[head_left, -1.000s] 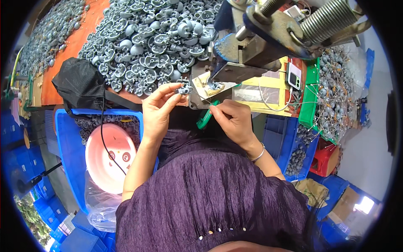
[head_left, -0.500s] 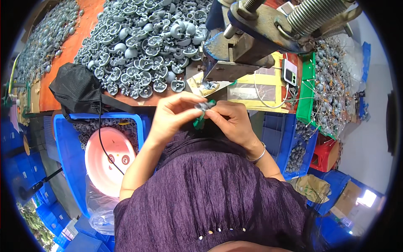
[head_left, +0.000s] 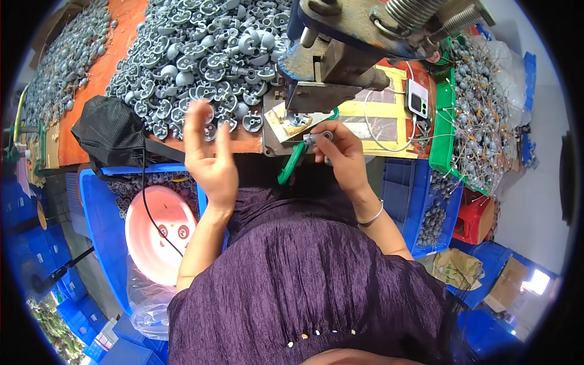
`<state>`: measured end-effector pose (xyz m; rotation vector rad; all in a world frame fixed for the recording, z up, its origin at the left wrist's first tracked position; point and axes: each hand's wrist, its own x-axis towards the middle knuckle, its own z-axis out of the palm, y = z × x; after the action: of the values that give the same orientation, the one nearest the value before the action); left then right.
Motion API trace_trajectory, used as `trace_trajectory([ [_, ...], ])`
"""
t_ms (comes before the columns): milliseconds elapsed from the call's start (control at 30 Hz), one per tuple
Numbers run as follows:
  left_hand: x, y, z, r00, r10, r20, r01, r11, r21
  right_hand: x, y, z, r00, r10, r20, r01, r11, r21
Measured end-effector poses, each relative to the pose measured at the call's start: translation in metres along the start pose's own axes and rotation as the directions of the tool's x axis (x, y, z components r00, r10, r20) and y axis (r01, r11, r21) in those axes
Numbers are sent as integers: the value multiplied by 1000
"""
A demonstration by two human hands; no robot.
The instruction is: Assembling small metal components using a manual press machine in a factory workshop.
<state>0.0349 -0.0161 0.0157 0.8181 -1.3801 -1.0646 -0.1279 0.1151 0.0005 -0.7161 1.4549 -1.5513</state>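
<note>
My left hand (head_left: pixel 212 173) is raised at the near edge of a heap of grey plastic parts (head_left: pixel 201 67), fingers spread and nothing held. Many parts in the heap are half-round shells with moulded ribs inside. My right hand (head_left: pixel 345 161) pinches a small grey plastic part (head_left: pixel 317 139) between thumb and fingers, just in front of the press. Beside that part hangs a green curved strip or handle (head_left: pixel 292 163); its kind is unclear. Close behind, a small fixture with a whitish block (head_left: pixel 291 126) sits under the metal press (head_left: pixel 340 67).
A green tray (head_left: pixel 447 121) of grey balls with wires stands at right. A white device (head_left: pixel 418 98) with a cable lies on a yellow-taped board (head_left: pixel 386 109). A black mesh bag (head_left: pixel 112 129) hangs over the table edge above a blue crate (head_left: pixel 100 213) holding a pink basin (head_left: pixel 152 243).
My hands have come apart: the left has moved left and opened towards the heap. The right has risen slightly, keeping the grey part.
</note>
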Motion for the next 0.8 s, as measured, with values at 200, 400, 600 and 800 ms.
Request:
trace_trajectory([
  [200, -16, 24, 7, 740, 127, 661, -460, 812, 359, 4, -3, 16, 980, -72, 186, 63, 997, 51],
  [400, -14, 4, 21, 839, -137, 527, -80, 926, 370, 12, 0, 26, 991, -119, -52, 111, 985, -135],
  [600, -5, -4, 35, 854, -117, 507, -155, 873, 463, 17, -7, 27, 875, -483, 36, 326, 533, -781],
  [800, 6, -5, 35, 800, -86, 594, -210, 887, 412, 14, -17, 20, 889, -427, 161, 351, 413, -840],
])
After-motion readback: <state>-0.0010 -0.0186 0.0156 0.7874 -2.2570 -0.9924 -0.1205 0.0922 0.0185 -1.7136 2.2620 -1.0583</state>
